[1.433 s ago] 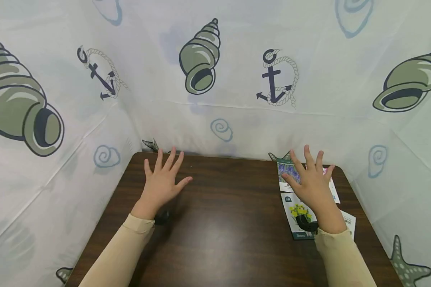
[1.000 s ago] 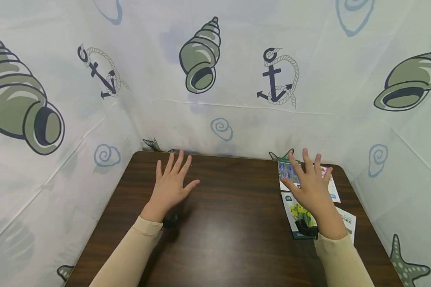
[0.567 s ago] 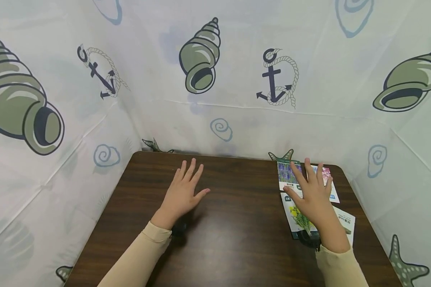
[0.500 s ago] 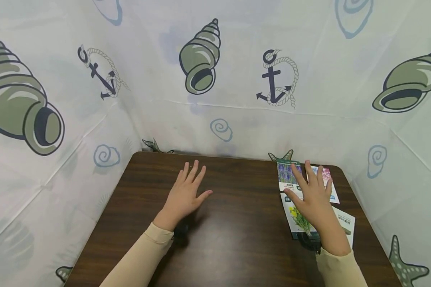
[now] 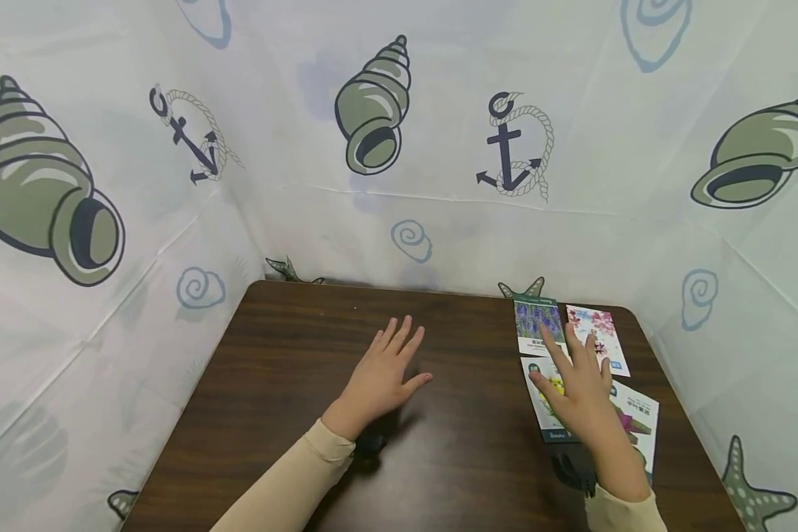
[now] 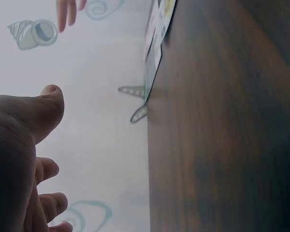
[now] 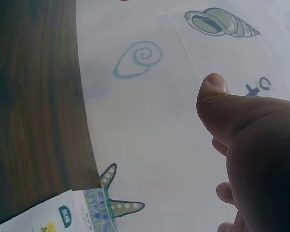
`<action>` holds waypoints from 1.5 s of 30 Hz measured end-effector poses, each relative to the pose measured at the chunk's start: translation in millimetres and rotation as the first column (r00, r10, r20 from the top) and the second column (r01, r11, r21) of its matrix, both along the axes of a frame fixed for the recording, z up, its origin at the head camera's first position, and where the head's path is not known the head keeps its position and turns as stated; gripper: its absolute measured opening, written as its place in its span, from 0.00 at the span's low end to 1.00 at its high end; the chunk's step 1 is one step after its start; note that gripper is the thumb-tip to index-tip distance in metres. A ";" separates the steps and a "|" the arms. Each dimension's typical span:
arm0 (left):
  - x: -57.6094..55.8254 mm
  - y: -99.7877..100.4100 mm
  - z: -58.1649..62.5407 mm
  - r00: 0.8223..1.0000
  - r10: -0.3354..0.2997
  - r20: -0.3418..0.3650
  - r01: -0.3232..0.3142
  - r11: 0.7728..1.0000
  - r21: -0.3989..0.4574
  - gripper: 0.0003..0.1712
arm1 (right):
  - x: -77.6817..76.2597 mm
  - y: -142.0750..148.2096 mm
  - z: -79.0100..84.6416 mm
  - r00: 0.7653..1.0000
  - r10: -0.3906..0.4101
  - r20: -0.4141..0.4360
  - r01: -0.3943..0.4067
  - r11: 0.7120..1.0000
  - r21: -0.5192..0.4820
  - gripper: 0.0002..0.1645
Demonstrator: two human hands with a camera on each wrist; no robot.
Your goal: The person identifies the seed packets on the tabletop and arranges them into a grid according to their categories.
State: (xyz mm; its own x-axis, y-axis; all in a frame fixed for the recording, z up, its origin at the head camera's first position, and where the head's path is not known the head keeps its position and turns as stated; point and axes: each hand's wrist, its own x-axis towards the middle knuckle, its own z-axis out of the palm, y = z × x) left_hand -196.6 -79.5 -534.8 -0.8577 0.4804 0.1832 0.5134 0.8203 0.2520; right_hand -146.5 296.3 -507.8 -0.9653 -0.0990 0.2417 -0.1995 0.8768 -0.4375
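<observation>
My left hand (image 5: 382, 380) hovers over the middle of the table, palm down, fingers spread and holding nothing. To the right, my right hand (image 5: 578, 399) hangs above several flat flower-printed paper packets, its fingers also apart and bare. A purple-flower packet (image 5: 537, 321) and a pink-flower packet (image 5: 598, 329) lie at the back right. In front of them are a yellow-flower packet (image 5: 535, 391), partly covered by the right hand, and a white packet (image 5: 641, 406) with a magenta and green print, partly behind the wrist. Both wrist views show relaxed fingers raised off the wood.
The dark brown wooden table (image 5: 292, 355) has rounded far corners. White cloth (image 5: 439, 244) printed with shells, anchors and starfish surrounds it on the left, back and right. Black wrist-worn devices (image 5: 371, 447) sit under both wrists.
My left hand has moved right and nearer to me, toward the table's middle. My right hand has drawn back toward me, uncovering more of the pink-flower packet. The packets have stayed put.
</observation>
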 end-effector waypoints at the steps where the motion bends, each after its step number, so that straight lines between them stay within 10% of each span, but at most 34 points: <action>1: 1.5 3.1 -2.0 1.000 -0.011 0.000 0.011 1.000 -0.003 0.52 | 1.7 1.0 -2.5 1.000 -0.001 0.002 0.001 1.000 0.002 0.50; 28: 22.7 66.0 -13.1 0.984 -0.172 0.041 0.174 0.984 -0.047 0.49 | 38.9 14.0 -38.2 0.996 -0.054 0.073 0.055 0.998 -0.007 0.48; 45: 34.4 104.7 -27.8 0.944 -0.326 0.041 0.329 0.933 -0.149 0.47 | 60.0 16.2 -59.3 0.987 -0.038 0.158 0.046 0.998 -0.047 0.44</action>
State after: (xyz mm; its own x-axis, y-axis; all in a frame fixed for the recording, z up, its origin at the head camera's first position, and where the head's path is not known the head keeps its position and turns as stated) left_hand -162.2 25.2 -562.6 -0.6500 0.7562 0.0748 0.7572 0.6362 0.1479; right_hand -86.6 312.5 -567.1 -0.9947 -0.0494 0.0907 -0.0886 0.8592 -0.5040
